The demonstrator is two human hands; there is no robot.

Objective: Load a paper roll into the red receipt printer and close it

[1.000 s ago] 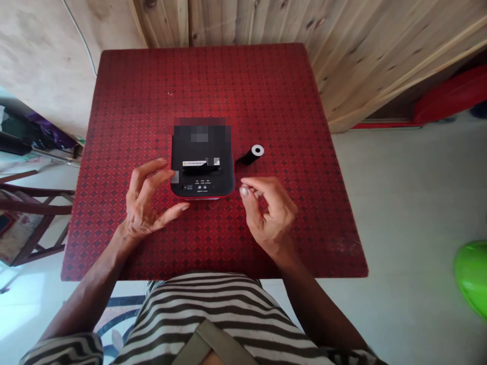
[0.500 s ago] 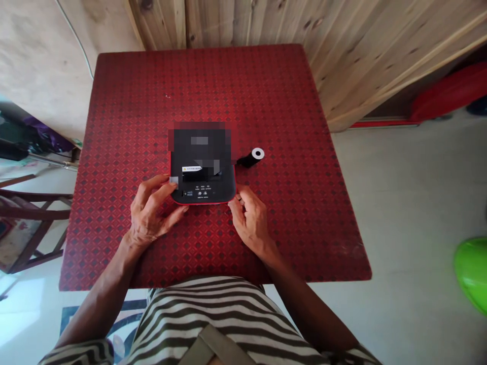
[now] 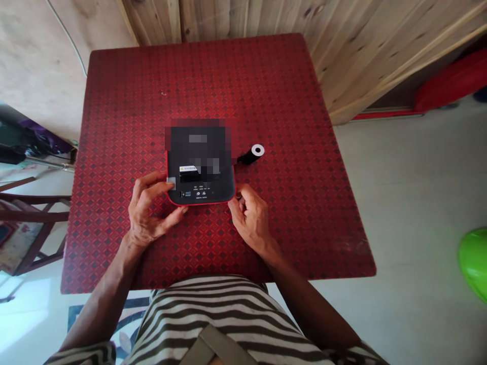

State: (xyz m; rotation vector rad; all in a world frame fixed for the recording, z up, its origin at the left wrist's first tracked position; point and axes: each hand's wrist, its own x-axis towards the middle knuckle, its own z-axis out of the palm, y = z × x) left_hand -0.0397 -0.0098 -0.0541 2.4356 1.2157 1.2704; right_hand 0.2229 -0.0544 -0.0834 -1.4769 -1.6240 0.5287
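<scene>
My left hand [image 3: 146, 210] and right hand [image 3: 251, 215], two in all, extend from two bare forearms [image 3: 99, 289] at one red patterned table [image 3: 213, 83], where one flat black device [image 3: 200, 152] and one black roll with a white end [image 3: 249, 155] make two items. The device carries one white warning strip [image 3: 187, 169] and one pale square patch [image 3: 171, 182], and I wear one striped shirt [image 3: 213, 304]. Around me are one wooden chair [image 3: 36, 216], one pale cord [image 3: 68, 35], one green rounded object [image 3: 474, 261] and one large red object [image 3: 452, 83].
</scene>
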